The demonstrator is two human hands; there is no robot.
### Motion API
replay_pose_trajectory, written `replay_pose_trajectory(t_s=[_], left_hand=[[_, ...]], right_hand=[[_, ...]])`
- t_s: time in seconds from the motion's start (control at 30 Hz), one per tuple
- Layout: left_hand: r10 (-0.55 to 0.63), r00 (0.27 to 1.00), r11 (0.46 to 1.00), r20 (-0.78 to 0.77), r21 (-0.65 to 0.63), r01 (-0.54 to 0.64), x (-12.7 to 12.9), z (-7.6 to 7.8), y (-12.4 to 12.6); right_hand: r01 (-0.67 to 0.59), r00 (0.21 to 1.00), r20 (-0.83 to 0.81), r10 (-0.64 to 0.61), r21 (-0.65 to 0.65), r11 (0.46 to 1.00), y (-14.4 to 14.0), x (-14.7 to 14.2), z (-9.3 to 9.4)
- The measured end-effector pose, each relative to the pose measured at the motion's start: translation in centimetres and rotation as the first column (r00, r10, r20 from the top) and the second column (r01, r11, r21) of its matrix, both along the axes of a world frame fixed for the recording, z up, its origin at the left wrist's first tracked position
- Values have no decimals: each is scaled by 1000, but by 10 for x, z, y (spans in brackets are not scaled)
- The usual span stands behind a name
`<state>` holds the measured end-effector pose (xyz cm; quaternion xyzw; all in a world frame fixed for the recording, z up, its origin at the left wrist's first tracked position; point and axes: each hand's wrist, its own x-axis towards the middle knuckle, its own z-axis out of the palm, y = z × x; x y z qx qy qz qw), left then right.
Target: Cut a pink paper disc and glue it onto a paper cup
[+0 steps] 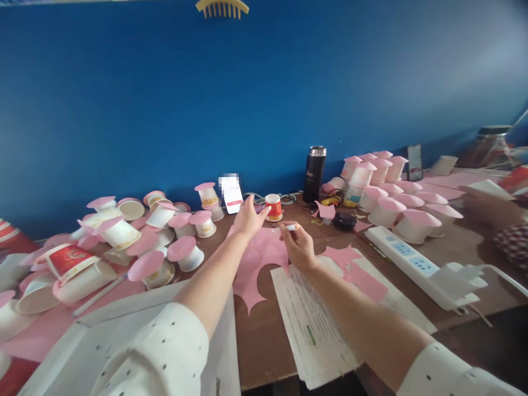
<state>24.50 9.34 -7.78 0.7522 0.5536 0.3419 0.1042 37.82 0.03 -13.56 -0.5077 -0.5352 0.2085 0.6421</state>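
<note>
My left hand (248,216) stretches forward with its fingers apart, close to a small red-and-white paper cup (273,207) that stands upright near the wall; it holds nothing. My right hand (297,243) pinches a small white stick-shaped object (292,226), maybe a glue stick, between thumb and fingers. Under both hands lies pink paper (258,258) with cut-out shapes. Printed sheets (313,324) lie beneath my right forearm.
Many white paper cups with pink paper discs (185,253) cover the left of the brown table (264,341); another batch (396,212) stands right. A black flask (314,174), a phone (232,195), a white power strip (416,264) and another person's arm (495,212) are nearby.
</note>
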Motion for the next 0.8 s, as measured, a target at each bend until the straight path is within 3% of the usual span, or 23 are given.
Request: replay_pose_trajectory(t_s=[0.2, 0.33, 0.4, 0.57, 0.8], left_hand=[[87, 992, 991, 90, -109, -77, -66, -4, -48], [130, 991, 986, -28, -99, -132, -103, -1, -82], [126, 978, 985, -166, -100, -144, -115, 5, -93], [72, 845, 961, -530, -189, -201, -121, 8, -99], [59, 776, 936, -628, -236, -262, -108, -16, -90]], right_hand=[[-98, 990, 101, 97, 4, 995, -3, -2, -1], [-131, 980, 151, 130, -5, 991, -6, -4, -2], [-135, 980, 146, 137, -23, 991, -7, -5, -2], [-111, 973, 200, 119, -47, 993, -7, -6, 0], [-145, 963, 228, 141, 0, 989, -9, -6, 0]])
